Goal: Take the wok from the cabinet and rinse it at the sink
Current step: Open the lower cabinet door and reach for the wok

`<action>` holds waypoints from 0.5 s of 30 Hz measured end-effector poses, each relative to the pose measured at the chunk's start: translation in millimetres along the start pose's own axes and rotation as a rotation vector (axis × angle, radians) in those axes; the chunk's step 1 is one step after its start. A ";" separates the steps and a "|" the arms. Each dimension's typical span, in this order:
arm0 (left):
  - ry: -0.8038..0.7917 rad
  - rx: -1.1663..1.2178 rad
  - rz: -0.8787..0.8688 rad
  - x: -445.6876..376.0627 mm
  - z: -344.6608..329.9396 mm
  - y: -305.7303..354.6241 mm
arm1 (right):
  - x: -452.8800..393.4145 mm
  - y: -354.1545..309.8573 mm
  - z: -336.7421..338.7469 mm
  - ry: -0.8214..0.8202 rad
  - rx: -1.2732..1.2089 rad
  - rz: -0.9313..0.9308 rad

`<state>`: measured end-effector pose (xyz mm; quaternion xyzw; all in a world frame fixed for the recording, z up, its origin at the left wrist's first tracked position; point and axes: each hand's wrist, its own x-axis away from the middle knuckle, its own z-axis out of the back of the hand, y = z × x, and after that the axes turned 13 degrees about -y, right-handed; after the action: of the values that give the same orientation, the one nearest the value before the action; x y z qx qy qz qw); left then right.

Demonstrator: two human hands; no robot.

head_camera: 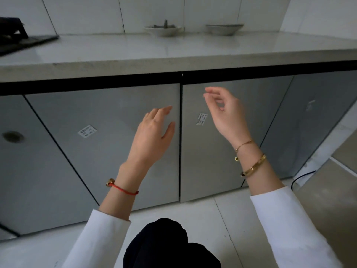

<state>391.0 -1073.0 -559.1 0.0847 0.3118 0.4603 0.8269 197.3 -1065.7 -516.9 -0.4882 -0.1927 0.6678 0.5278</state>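
Grey cabinet doors run under a pale stone counter, all closed. The seam between the two middle doors runs down the centre. My left hand is raised in front of the left middle door, fingers spread, close to the seam and holding nothing. My right hand hovers before the right middle door, fingers loosely curled and apart, empty. No wok and no sink show in this view.
The counter carries two shallow bowls at the back wall and a dark stove at far left. A black cable lies on the tiled floor at right. My dark-clothed knees are below.
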 end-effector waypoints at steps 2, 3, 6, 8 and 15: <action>0.002 0.018 0.014 -15.0 -6.3 0.5 | -17.7 -6.3 -1.6 -0.012 -0.169 -0.068; 0.000 0.028 0.019 -22.0 -10.4 0.6 | -25.5 -9.7 -2.6 -0.019 -0.236 -0.097; -0.014 0.075 0.037 -39.1 -21.5 1.2 | -44.4 -18.0 -5.9 -0.037 -0.375 -0.180; -0.036 0.102 0.054 -46.9 -28.3 0.3 | -54.4 -19.8 -8.2 -0.066 -0.421 -0.257; -0.112 0.166 0.093 -60.1 -43.3 -4.2 | -74.1 -25.6 -18.5 -0.114 -0.711 -0.386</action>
<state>345.4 -1130.7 -568.8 0.1925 0.2980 0.4652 0.8110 223.8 -1127.2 -472.2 -0.5574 -0.5284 0.4743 0.4304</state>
